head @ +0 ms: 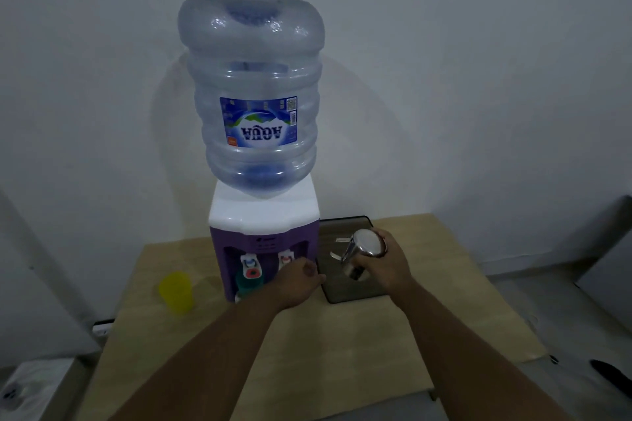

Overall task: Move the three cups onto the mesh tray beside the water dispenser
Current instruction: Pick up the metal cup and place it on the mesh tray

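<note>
Steel cup (365, 246) clamped in right hand (388, 267), held tipped above mesh tray (345, 290), closed base up and toward camera, long axis slanting down-left toward tray surface, mouth end low and apparently just above or touching mesh; cannot tell which. Seems upside-down placement in progress. Tray right of water dispenser (265, 243), touching or just beside its purple body, on wooden table (307, 345). Pale tab-like shapes on tray behind cup, unclear what. Left hand (299, 280) loosely curled, holding nothing visible, hovering near tray's left edge in front of dispenser taps. Green cup (248, 282) under left tap, in dispenser alcove, just left of left hand. Yellow cup (176, 290) upright on table, left of dispenser, well apart from tray. Left hand nearer both remaining cups; right hand occupied. Count: three cups total, one steel over tray, two not yet on tray; one tray; one dispenser with one inverted bottle (253, 92); two taps. Likely next: release steel cup, then reach left for green.
</note>
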